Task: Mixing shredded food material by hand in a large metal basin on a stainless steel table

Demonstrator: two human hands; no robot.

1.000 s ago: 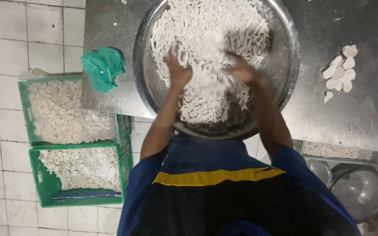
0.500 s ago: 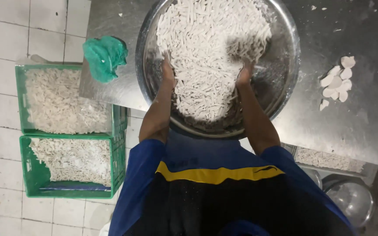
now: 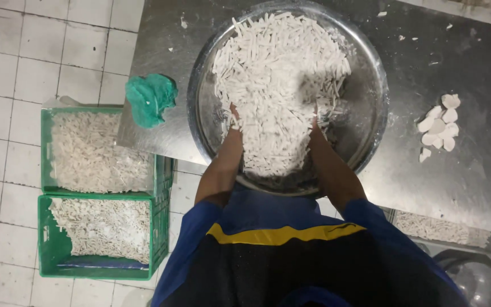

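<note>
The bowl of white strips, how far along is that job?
Done, by the look of it: two green crates on the floor already hold strips. In hand: both hands, left and right, are buried in the strips heaped in the metal bowl. Left: that large heap, plus a few white pieces on the table.

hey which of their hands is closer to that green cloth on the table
Left. The left hand is buried in the white strips at the left side of the bowl, just right of the green cloth. The right hand is further right across the pile.
</note>
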